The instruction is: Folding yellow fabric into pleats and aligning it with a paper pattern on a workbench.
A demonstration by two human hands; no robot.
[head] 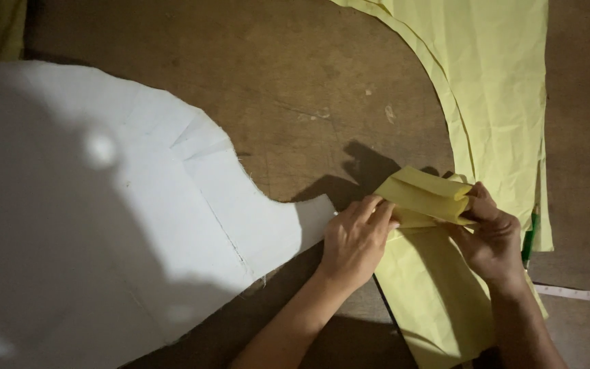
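Folded pale-yellow cloth strip (426, 197): pinched in left hand (356, 239) and right hand (492, 240) grips, near right worktop (295, 89). Risk: pleats springing open if either pinch slackens.

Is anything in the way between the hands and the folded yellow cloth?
Nothing visible is. The left hand and the right hand both already touch the folded yellow cloth, one at each end, on the wooden table. The white paper pattern lies off to the left.

Pale yellow fabric strip (426, 195), folded into loose pleats, pinched at both ends.
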